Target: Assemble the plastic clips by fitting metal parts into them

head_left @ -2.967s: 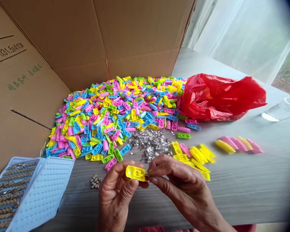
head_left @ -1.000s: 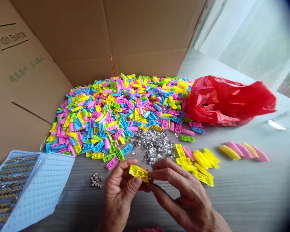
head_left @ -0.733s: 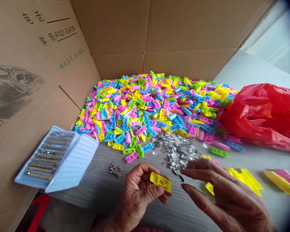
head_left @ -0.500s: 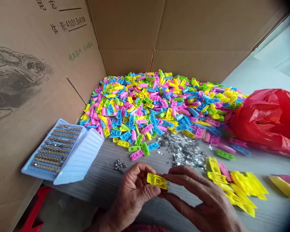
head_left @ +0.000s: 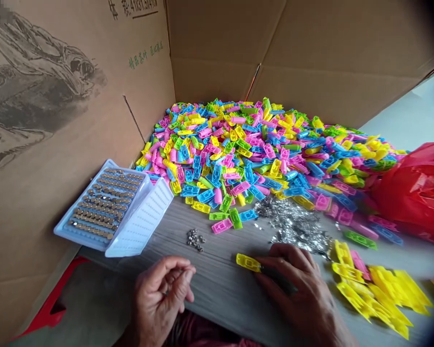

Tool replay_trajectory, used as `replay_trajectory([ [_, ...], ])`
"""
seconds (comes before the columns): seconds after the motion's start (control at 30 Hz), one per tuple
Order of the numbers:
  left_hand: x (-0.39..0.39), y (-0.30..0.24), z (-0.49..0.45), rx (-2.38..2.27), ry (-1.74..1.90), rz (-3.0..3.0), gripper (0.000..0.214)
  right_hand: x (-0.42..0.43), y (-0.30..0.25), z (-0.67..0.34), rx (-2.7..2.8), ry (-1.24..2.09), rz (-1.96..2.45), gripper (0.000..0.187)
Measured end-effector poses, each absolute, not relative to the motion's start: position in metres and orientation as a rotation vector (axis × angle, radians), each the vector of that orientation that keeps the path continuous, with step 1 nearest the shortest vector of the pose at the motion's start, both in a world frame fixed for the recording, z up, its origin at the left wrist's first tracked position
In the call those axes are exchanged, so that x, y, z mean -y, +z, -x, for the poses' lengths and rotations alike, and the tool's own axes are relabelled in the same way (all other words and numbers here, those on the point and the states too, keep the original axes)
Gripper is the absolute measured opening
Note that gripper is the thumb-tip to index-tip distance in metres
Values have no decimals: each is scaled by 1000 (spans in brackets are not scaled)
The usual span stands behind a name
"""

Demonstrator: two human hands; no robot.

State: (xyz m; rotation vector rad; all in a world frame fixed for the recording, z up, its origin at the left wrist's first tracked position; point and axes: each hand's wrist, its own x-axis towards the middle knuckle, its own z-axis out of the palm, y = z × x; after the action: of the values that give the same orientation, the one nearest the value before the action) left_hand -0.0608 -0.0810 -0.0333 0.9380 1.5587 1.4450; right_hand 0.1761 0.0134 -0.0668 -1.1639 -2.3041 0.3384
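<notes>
My right hand [head_left: 300,289] pinches the right end of a small yellow plastic casing [head_left: 248,262] between thumb and fingers, just over the grey table. To its left, my left hand [head_left: 162,294] is held apart with curled fingers, thumb against the index finger. Whether anything tiny is between those fingertips cannot be seen. A little cluster of small round metal pieces [head_left: 196,240] lies beyond the left hand. Beyond the right hand is a heap of thin shiny metal bits [head_left: 296,224]. Several yellow casings [head_left: 376,289] lie to the right of the right hand, with a pink one among them.
A large pile of pink, blue, green and yellow plastic casings [head_left: 238,149] leans against cardboard walls [head_left: 217,53]. At left, a blue tray [head_left: 63,230] holds rows of button cells, its pale flap [head_left: 144,221] folded out. A red plastic bag [head_left: 415,193] stands at right.
My left hand has let go of the yellow casing and moved left, away from it. The casing is now in my right hand alone. The view has shifted a little to the left.
</notes>
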Motion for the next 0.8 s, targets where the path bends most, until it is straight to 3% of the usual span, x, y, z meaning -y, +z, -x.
replay_trajectory([
  [0.2, 76, -42, 68, -1565, 1485, -1034, 7, -28, -40, -166, 2397, 314, 1064, 19],
  [0.37, 78, -50, 66, -1549, 1548, -1098, 15, -36, -10, -109, 2455, 387, 912, 7],
  [0.8, 80, -54, 68, -1494, 1571, -1080, 15, -46, -23, -69, 2653, 383, 907, 5],
])
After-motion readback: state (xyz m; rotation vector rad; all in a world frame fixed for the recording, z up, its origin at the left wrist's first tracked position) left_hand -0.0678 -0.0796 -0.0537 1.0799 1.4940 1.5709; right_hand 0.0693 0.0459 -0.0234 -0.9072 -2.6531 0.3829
